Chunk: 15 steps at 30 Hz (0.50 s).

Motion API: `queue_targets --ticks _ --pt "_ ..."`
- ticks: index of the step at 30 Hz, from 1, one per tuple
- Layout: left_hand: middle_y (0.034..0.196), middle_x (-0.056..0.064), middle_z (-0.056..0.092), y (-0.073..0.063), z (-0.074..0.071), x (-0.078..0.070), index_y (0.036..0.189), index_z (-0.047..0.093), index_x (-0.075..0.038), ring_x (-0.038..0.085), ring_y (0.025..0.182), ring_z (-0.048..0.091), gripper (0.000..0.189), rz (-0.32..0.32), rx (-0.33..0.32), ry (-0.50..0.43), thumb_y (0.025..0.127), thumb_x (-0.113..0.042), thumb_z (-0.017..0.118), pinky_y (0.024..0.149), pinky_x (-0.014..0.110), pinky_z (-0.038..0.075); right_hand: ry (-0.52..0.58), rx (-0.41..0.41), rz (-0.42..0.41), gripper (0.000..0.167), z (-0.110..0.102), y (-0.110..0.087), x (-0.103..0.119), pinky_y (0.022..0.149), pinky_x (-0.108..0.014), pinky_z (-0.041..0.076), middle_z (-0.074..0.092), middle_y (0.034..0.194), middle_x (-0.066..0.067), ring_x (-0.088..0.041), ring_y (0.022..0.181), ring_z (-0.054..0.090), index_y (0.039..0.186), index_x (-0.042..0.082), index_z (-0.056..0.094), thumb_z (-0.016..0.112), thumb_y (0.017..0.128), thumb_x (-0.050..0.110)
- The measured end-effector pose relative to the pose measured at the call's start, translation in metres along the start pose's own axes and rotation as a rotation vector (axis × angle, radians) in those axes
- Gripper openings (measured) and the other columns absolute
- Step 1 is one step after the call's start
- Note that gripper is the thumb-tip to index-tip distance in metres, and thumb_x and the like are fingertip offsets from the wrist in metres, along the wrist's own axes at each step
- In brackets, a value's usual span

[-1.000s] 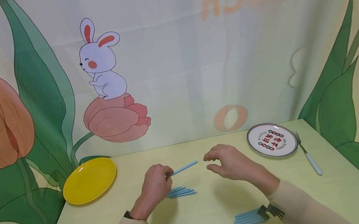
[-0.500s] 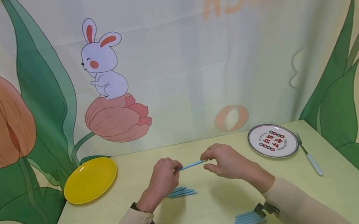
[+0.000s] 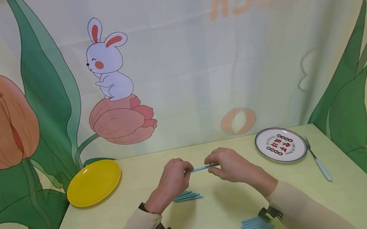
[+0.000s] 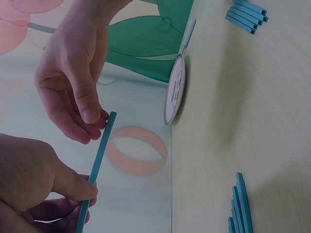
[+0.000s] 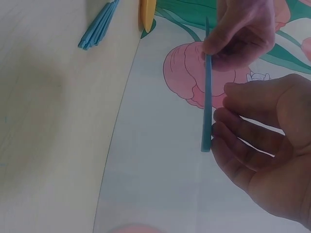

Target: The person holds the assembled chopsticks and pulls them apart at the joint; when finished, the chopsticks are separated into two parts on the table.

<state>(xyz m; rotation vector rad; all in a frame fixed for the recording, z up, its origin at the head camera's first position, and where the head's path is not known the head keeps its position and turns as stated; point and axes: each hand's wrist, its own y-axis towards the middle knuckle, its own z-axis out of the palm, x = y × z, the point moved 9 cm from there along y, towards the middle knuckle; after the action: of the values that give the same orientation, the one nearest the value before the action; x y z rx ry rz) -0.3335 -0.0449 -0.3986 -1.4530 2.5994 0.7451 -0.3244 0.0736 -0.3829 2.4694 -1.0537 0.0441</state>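
Note:
A slim blue stick (image 3: 199, 169) is held level above the table, its far end squared off. My left hand (image 3: 174, 177) pinches it near one end between thumb and fingers; the left wrist view shows that grip on the stick (image 4: 99, 158). Around the other end my right hand (image 3: 232, 166) is spread, thumb apart from the fingers. In the right wrist view its fingertips (image 5: 218, 130) lie at the stick's side, perhaps touching, while the thumb stays clear. One bundle of blue sticks (image 3: 187, 196) lies below my left hand, another bundle (image 3: 256, 225) by my right wrist.
A yellow plate (image 3: 94, 183) sits at the table's back left. At the back right are a white plate (image 3: 280, 145) with red print and a fork (image 3: 321, 167) beside it. A printed curtain (image 3: 176, 64) hangs behind the table's far edge.
My left hand has moved right, bringing the blue stick's free end in between the right hand's thumb and fingers. The right hand has barely moved. Both bundles lie as before.

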Motion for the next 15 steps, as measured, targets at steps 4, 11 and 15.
queue_targets --ticks 4,11,15 --pt "0.079 -0.001 0.069 -0.0007 0.0005 -0.0030 0.087 0.077 -0.008 0.014 0.076 0.057 0.009 0.017 0.007 0.000 0.084 -0.002 0.071 0.073 0.030 0.047 0.000 0.007 -0.012 0.013 0.0031 0.0000 -0.0017 0.071 -0.029 0.051 0.071 0.090 0.000 -0.015 0.081 0.063 0.096 0.009 0.074 0.074 0.084 0.011" --pt "0.080 0.000 0.069 -0.0012 -0.0001 -0.0064 0.086 0.077 -0.007 0.015 0.077 0.055 0.008 0.037 0.010 -0.020 0.085 -0.003 0.071 0.072 0.028 0.046 -0.007 -0.019 -0.027 0.009 0.0072 0.0000 -0.0015 0.070 -0.029 0.050 0.068 0.081 0.002 -0.013 0.075 0.060 0.088 0.011 0.075 0.071 0.084 0.004" --pt "0.080 0.000 0.068 -0.0022 0.0002 -0.0068 0.087 0.077 -0.007 0.015 0.077 0.055 0.009 0.046 -0.004 -0.033 0.085 -0.001 0.070 0.071 0.027 0.046 -0.023 -0.068 -0.012 0.012 0.0067 -0.0011 -0.0001 0.070 -0.030 0.050 0.067 0.078 0.003 -0.015 0.074 0.060 0.084 0.010 0.074 0.070 0.082 -0.001"
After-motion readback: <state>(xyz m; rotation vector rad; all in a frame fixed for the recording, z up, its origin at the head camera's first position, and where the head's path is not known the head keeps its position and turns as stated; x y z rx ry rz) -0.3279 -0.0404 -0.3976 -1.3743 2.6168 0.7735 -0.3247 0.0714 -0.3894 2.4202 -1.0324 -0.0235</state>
